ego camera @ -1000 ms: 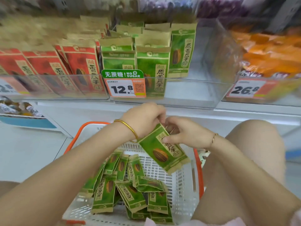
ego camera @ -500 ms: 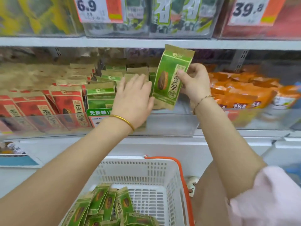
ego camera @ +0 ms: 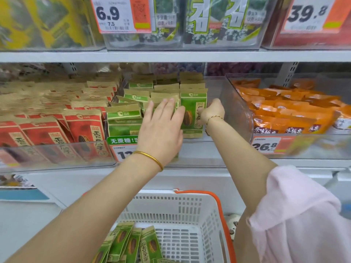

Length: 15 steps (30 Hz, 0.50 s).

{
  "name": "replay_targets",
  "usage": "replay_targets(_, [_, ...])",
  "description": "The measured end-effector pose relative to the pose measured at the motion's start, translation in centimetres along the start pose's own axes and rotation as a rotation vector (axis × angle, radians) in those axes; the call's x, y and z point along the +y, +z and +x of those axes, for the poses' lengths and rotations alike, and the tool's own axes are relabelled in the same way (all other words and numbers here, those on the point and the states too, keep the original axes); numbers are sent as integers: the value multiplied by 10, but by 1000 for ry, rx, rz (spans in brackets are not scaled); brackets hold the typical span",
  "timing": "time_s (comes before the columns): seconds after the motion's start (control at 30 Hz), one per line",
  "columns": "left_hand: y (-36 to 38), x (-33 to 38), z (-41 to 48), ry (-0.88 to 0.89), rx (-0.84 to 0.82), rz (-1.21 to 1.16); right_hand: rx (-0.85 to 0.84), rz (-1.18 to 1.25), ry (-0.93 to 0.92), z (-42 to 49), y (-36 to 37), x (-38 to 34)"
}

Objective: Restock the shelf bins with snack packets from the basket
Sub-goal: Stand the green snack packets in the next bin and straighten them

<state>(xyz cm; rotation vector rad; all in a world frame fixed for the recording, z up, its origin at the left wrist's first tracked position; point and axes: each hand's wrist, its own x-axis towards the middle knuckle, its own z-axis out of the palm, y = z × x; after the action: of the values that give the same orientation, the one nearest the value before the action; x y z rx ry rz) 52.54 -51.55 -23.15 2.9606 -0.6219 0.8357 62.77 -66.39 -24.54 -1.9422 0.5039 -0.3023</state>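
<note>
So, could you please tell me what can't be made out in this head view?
All in the head view:
- Price tag: number half covered by the left hand and wrist.
- Right hand: fingertips hidden behind the green packet it holds.
- Basket: near part and its packets cut off by the bottom edge.
- Goods at the shelf's back: blurred and dim.

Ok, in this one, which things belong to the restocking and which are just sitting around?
Job: right hand gripping a green packet; left hand flat against stocked green packets; clear middle bin; white basket; loose packets in it.
Not involved: red packets; orange packets; seaweed packs above; price tags.
</note>
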Motion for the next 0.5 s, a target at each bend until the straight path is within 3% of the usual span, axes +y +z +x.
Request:
replay_targets(0.33, [2, -1, -1, 13, 22, -9, -77, -37, 23, -7, -6, 0])
replay_targets(0.5, [-7, 0, -16, 93, 139, -65, -44, 14, -185, -51, -36, -5])
